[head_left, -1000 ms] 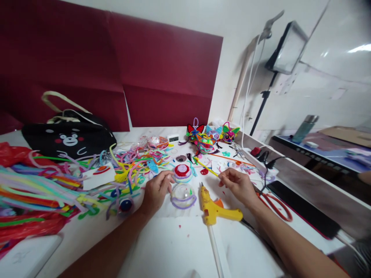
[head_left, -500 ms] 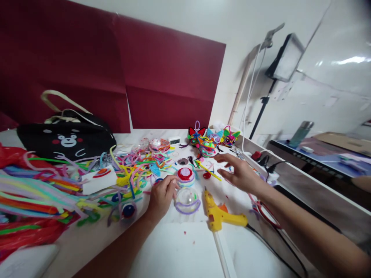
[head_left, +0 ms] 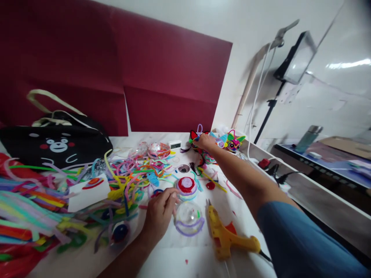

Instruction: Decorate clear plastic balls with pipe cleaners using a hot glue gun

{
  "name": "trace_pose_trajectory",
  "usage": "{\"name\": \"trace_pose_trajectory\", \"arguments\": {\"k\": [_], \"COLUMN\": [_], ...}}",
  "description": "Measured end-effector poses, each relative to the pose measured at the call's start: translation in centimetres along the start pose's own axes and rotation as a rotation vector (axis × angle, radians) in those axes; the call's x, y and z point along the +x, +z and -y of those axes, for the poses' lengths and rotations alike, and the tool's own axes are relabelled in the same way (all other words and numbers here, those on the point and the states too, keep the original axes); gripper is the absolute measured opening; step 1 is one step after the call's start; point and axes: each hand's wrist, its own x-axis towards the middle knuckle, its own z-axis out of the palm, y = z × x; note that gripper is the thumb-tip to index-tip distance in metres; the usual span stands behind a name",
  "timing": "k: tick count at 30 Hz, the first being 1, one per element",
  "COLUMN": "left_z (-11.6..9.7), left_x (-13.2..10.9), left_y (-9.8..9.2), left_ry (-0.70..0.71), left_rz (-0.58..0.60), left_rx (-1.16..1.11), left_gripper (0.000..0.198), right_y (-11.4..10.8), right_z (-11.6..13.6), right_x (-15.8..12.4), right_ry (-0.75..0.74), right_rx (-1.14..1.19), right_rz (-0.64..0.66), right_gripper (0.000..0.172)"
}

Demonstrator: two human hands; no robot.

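Observation:
My left hand [head_left: 159, 211] lies on the table with its fingers bent together. Its fingertips are at the left edges of a round piece [head_left: 186, 186] coiled in red and lilac and a clear plastic dome [head_left: 189, 214] with a lilac pipe-cleaner rim. Whatever is between those fingers is hidden. At the back, my right hand [head_left: 206, 142] has its fingers closed over a cat-eared pipe-cleaner ornament [head_left: 193, 135] with red-and-black ears, partly covering it. Beside it stand a blue-eared ornament [head_left: 220, 143] and a green-eared one [head_left: 234, 142].
A yellow glue gun [head_left: 228, 239] lies at front right, its cord trailing right. Pipe cleaners [head_left: 31, 200] are heaped on the left, before a black bag [head_left: 58, 148]. A small digital display [head_left: 175, 145] stands at the back. A power strip [head_left: 265, 164] runs along the right.
My right hand has moved forward and left, from open above the table to the ornaments at the back. The left hand stays beside the dome. The view has shifted slightly.

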Motion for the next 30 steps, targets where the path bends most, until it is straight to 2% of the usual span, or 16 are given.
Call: {"name": "trace_pose_trajectory", "arguments": {"k": [4,10,16,21,26,30], "left_z": [0.1,0.1,0.2,0.0,0.0,0.3], "left_x": [0.1,0.1,0.0,0.2,0.3,0.2], "left_y": [0.0,-0.1,-0.2,-0.1,-0.1,-0.2], "left_ry": [-0.017,-0.048,-0.04,-0.007,-0.002,-0.02], "left_rz": [0.012,0.059,0.115,0.104,0.113,0.138], "left_rx": [-0.018,-0.011,0.024,0.036,0.033,0.038], "left_gripper": [0.02,0.026,0.025,0.023,0.023,0.023], "right_y": [1.4,3.1,3.7,4.4,5.0,4.6], "right_z": [1.2,2.1,2.1,2.1,2.1,2.1], "right_x": [2.7,4.7,5.6,6.1,6.4,6.5], "right_ry": [0.1,0.175,0.214,0.256,0.238,0.194], "right_rx": [-0.037,-0.059,-0.061,-0.065,-0.052,-0.033], "right_rz": [0.081,0.155,0.153,0.121,0.092,0.082], "right_gripper": [0.063,0.059,0.061,0.073,0.068,0.066]}}
